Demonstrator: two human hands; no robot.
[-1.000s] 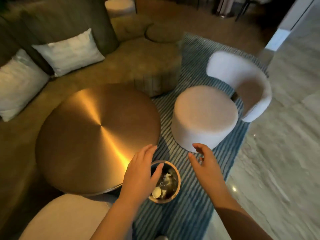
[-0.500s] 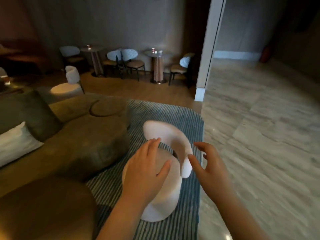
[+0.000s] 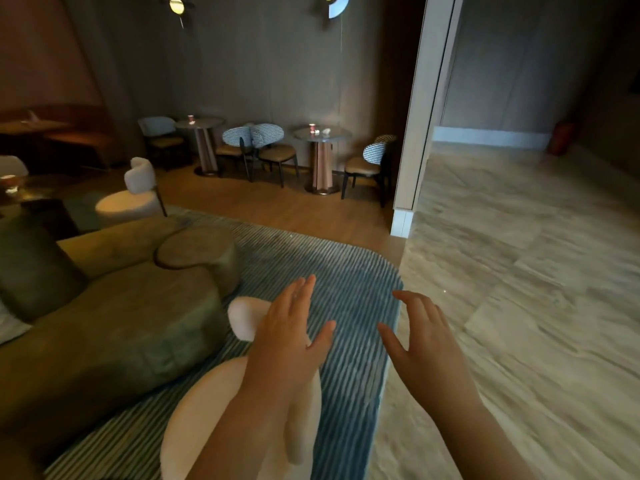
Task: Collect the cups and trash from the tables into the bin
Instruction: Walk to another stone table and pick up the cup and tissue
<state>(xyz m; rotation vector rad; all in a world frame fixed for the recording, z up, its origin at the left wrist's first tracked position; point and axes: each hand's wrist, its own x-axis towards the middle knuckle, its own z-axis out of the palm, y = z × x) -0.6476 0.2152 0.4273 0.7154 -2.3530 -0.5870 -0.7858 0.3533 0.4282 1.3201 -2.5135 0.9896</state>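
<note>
1. Head view, step in hand: you appear to be between pick-ups, empty-handed and facing the tables in the upper middle of the frame.
2. Task's things: a red cup [image 3: 190,118] stands on the left round table [image 3: 204,122]. A second red cup [image 3: 312,128] and a white scrap [image 3: 326,132] sit on the right round table [image 3: 337,135]. The bin is not in view.
3. Next move: it likely calls for crossing the striped rug [image 3: 346,271] to those tables and gripping each cup upright.
4. Your left hand [image 3: 289,336] hovers above the white chair [image 3: 242,317], fingers [image 3: 303,292] straight and close together, thumb out, touching nothing.
5. Your right hand [image 3: 420,337] hovers at the rug's edge, fingers [image 3: 415,301] spread and loosely curled, holding nothing.
</note>
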